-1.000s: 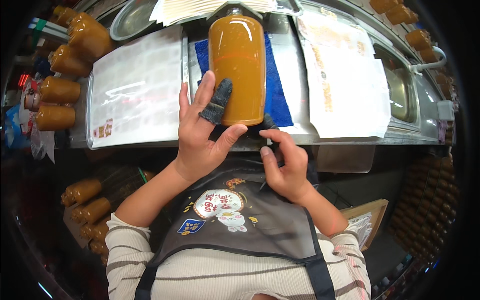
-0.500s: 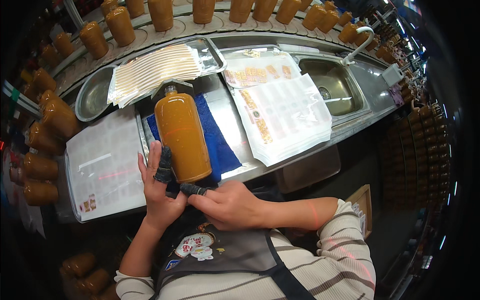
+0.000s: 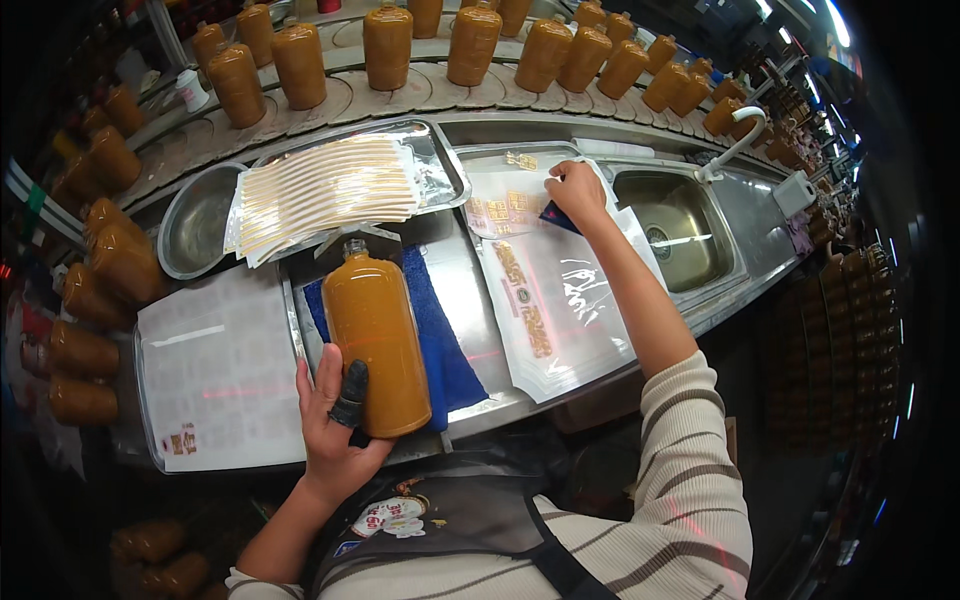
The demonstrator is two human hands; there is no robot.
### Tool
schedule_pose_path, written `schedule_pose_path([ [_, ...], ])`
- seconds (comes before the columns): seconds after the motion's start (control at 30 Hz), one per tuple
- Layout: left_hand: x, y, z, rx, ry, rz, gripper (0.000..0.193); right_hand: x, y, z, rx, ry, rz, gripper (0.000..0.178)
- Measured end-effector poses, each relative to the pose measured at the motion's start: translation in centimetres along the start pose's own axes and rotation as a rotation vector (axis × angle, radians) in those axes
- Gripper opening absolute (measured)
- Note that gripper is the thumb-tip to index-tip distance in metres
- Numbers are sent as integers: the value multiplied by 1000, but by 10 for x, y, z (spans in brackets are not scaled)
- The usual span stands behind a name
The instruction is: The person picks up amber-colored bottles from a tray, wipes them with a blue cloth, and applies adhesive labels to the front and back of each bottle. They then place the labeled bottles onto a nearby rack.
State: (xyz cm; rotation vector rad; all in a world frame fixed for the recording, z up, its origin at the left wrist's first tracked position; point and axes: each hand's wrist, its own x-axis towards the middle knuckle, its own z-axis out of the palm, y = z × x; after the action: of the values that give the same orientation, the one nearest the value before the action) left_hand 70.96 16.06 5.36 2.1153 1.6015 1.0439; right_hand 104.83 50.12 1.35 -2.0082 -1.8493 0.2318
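Observation:
A glossy orange-brown bottle [image 3: 377, 345] lies tilted over a blue cloth [image 3: 450, 340], its neck at a metal rest [image 3: 345, 240]. My left hand [image 3: 338, 425] holds it by the lower left side and base; one finger wears a black finger cover, and the thumb is hidden. Far to the right, my right hand [image 3: 580, 190] is closed above the printed sheets. A small dark blue piece [image 3: 558, 217] shows beneath its fingers; what they pinch, I cannot make out. Below lies a stack of glossy decal sheets [image 3: 565, 310] with gold-and-red prints; loose decals [image 3: 500, 212] lie beyond it.
A tray [image 3: 452, 180] of gold-striped sheets [image 3: 325, 190] and a metal bowl [image 3: 195, 225] stand behind the bottle. Another sheet stack [image 3: 220, 370] lies left. On the right is a sink [image 3: 680, 230] with a white faucet [image 3: 735, 140]. Bottles line the conveyor [image 3: 340, 95].
My right hand has left the bottle's base and reached far right over the sheets. The left hand stays at the bottle. The view has shifted slightly, and a dark blue piece now shows under my right hand.

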Motion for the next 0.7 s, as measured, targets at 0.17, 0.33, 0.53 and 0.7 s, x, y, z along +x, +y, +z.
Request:
schedule_pose_path([
  [0.17, -7, 1, -5, -7, -37, -48, 81, 71, 2, 24, -66, -191, 179, 39],
  [0.33, -8, 0, -1, -9, -5, -38, 80, 82, -13, 31, -71, -267, 141, 46],
  [0.53, -5, 13, -10, -61, -6, -69, 73, 80, 13, 44, -9, -200, 108, 32],
  [0.7, -4, 10, -7, -95, -3, -69, 73, 77, 16, 40, -6, -304, 13, 31],
])
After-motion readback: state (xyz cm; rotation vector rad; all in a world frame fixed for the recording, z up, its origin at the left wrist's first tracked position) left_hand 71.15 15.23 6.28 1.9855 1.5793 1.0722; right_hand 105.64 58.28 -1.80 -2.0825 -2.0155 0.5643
